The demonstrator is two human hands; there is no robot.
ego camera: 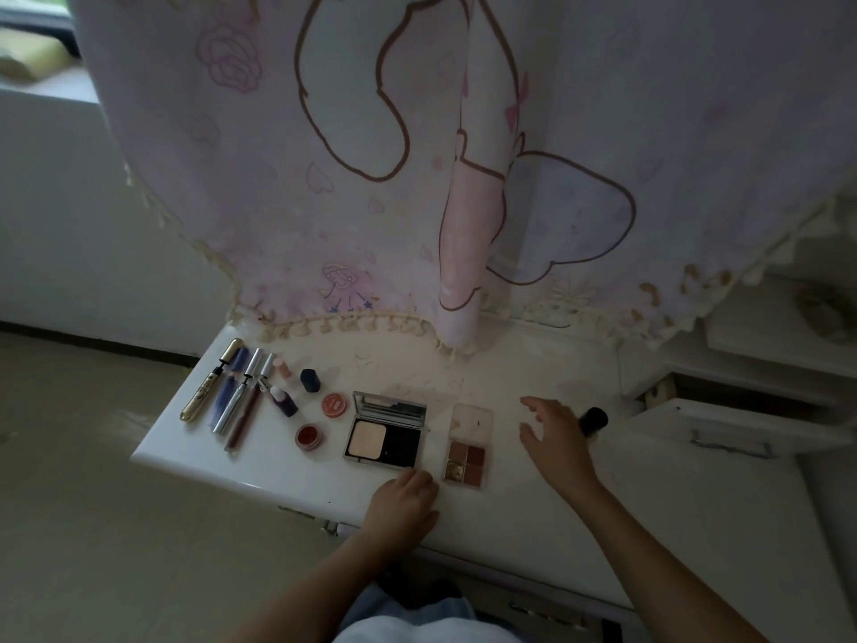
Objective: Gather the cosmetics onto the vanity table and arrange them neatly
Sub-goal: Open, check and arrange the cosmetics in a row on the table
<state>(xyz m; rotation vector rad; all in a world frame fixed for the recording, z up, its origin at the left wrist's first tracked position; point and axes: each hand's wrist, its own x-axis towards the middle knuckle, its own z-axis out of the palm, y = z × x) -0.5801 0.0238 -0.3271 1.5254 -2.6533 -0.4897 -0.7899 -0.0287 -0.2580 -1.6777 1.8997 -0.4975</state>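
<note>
The left hand rests at the front edge of the white desk, fingers curled loosely downward, holding nothing; its knuckles sit just in front of the open powder compact. The right hand hovers over the desk with fingers spread wide and empty, just beside a dark cylindrical bottle that lies behind it; whether the two touch cannot be told.

Between the hands lies an eyeshadow palette with its clear lid folded back, brown shades showing. Left of the compact sit two small round pots, a red open pot and an orange-lidded pot. Further left stand a dark blue capped lipstick, a small purple bottle and a pale pink tube. At the far left end several slim items lie side by side: a gold mascara, a blue pencil, a silver-capped tube and a dark red lip gloss.

A pink printed curtain with tasselled edge hangs over the back of the desk.
</note>
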